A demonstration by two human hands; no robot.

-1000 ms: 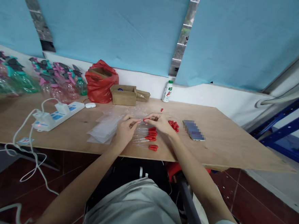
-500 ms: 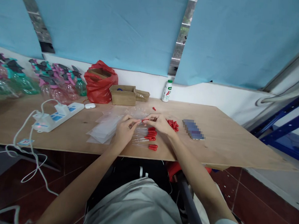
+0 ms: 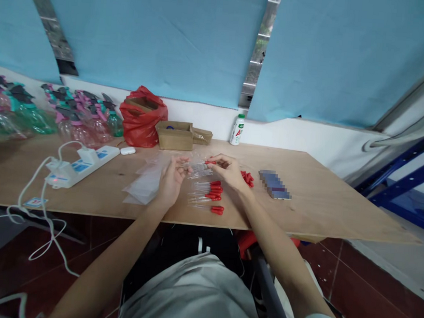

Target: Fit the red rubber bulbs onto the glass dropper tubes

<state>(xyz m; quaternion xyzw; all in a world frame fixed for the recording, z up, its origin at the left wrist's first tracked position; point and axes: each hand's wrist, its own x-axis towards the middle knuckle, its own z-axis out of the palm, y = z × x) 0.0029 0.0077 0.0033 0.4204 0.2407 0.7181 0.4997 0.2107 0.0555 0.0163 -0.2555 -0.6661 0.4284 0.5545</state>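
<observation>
My right hand (image 3: 229,172) pinches a dropper (image 3: 210,163) by its red rubber bulb, with the clear tube pointing left. My left hand (image 3: 172,179) is at the left, its fingers loosely curled and apart near the tube tips; no firm grip shows. Between the hands lie several clear tubes (image 3: 198,171). Nearer the table edge several droppers with red bulbs (image 3: 215,190) lie in a row, bulbs to the right, and a separate group (image 3: 217,210) sits closest to the edge. Loose red bulbs (image 3: 247,178) are heaped beyond my right wrist, partly hidden by it.
Clear plastic bags (image 3: 144,186) lie left of my left hand. A phone (image 3: 274,184) rests at the right. Behind stand a white bottle (image 3: 237,130), a cardboard box (image 3: 174,137) and a red bag (image 3: 142,120). Spray bottles (image 3: 85,126) and a power strip (image 3: 84,167) are leftward.
My left hand has drawn back to the left and its fingers have loosened. My right hand has shifted slightly away from me, keeping the red-bulbed dropper.
</observation>
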